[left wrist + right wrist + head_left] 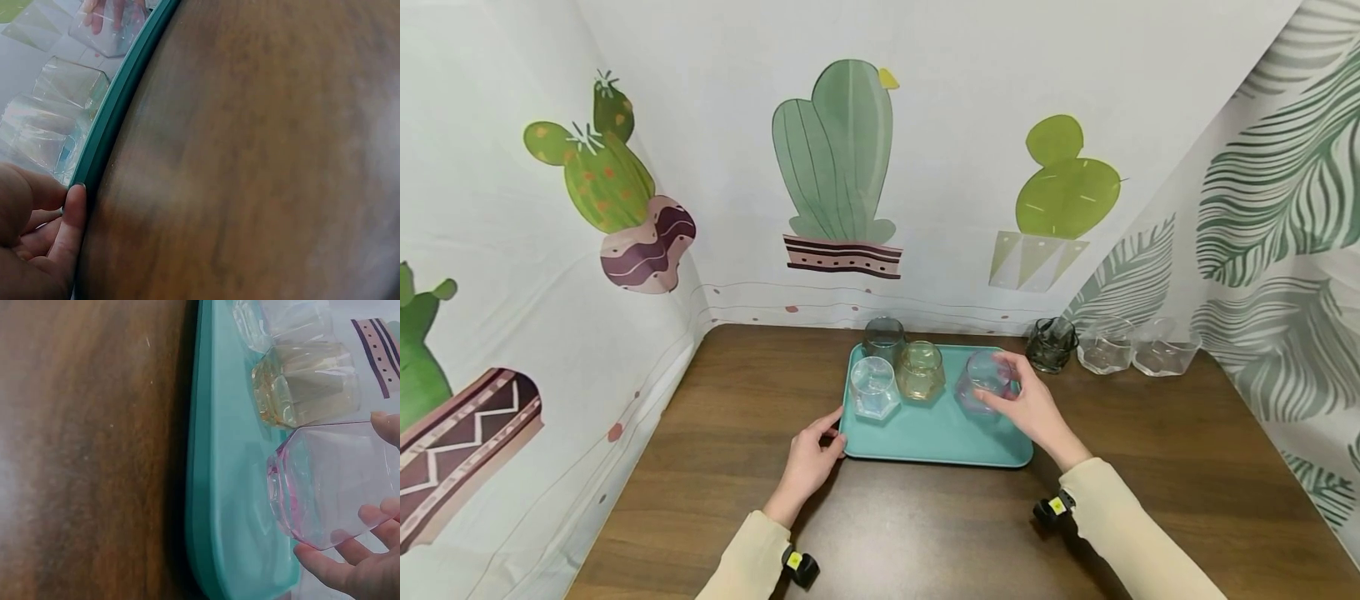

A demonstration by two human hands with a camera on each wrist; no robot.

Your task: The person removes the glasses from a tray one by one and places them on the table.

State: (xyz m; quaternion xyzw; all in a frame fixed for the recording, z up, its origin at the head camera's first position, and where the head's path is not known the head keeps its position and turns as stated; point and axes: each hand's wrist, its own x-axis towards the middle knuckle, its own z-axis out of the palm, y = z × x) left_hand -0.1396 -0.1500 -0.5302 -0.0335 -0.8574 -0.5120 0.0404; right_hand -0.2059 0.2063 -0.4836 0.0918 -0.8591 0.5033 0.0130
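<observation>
My right hand (1028, 407) grips a pink-tinted faceted glass (337, 481) by its sides, thumb and fingers spread around it, over the right part of a teal tray (925, 442). At the tray's left edge, my left hand (812, 457) pinches the rim, with thumb and fingertip meeting at it in the left wrist view. Three more glasses sit at the tray's left: a clear one (874, 390) in front, an amber one (921, 372) beside it, and a dark grey one (883, 337) behind at the back edge.
To the right of the tray, a black glass (1052, 345) and two clear glasses (1106, 346) stand in a row along the back of the wooden table (737, 392). A white cloth wall printed with cacti (842, 158) rises behind the table.
</observation>
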